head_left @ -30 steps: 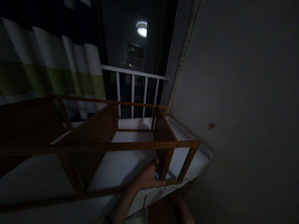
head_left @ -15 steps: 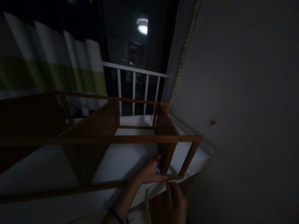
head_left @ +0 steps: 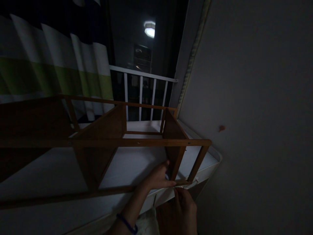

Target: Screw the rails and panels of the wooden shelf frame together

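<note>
A brown wooden shelf frame (head_left: 146,142) lies on its side across a white surface. My left hand (head_left: 158,177), with a dark band on its wrist, holds the frame's near lower rail close to the right-hand shelf panel (head_left: 174,125). Its thumb rests along the rail and some fingers are hidden behind the wood. Just below that rail, my right hand (head_left: 185,207) is closed in a pinch at the rail's near face. Whatever sits between its fingertips is too small and dark to name.
The white surface (head_left: 139,163) extends beneath the frame, with drawer fronts along its near side. Behind stand a window with white bars (head_left: 141,94) and a striped curtain (head_left: 95,75). A pale wall (head_left: 256,130) rises close on the right. The room is dim.
The view has shifted slightly, so the frame's left part appears a little further right. My right hand has edged up toward the rail; my left hand keeps its hold.
</note>
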The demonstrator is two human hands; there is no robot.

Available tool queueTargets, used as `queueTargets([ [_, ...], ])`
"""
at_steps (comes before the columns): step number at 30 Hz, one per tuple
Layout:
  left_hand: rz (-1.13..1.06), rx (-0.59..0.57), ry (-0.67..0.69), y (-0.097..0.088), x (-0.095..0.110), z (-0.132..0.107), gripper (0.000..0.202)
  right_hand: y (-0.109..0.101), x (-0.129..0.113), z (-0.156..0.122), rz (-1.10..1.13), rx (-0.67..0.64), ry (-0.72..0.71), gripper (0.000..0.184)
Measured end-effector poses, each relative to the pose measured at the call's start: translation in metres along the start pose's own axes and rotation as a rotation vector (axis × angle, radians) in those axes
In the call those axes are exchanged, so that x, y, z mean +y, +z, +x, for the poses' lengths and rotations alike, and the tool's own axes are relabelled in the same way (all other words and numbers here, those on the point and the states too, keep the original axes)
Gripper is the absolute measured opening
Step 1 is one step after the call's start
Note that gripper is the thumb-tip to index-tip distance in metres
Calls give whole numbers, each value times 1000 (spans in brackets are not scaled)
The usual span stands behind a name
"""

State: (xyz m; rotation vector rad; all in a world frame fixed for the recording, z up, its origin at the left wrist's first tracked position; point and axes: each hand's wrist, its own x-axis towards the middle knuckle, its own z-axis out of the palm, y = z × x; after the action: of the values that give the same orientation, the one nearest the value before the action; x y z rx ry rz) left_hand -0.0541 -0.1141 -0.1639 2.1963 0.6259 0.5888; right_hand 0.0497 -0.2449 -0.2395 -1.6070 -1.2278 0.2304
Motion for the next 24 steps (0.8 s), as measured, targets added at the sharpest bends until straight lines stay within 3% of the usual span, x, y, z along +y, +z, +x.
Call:
queueTargets([
  [15,-191,-64,-31,4,-7,2,54,3,-7,2,64,21,44,24],
  [24,-240,-32,-46,3,-3,1,52,6,11,8,90,2,38,31],
])
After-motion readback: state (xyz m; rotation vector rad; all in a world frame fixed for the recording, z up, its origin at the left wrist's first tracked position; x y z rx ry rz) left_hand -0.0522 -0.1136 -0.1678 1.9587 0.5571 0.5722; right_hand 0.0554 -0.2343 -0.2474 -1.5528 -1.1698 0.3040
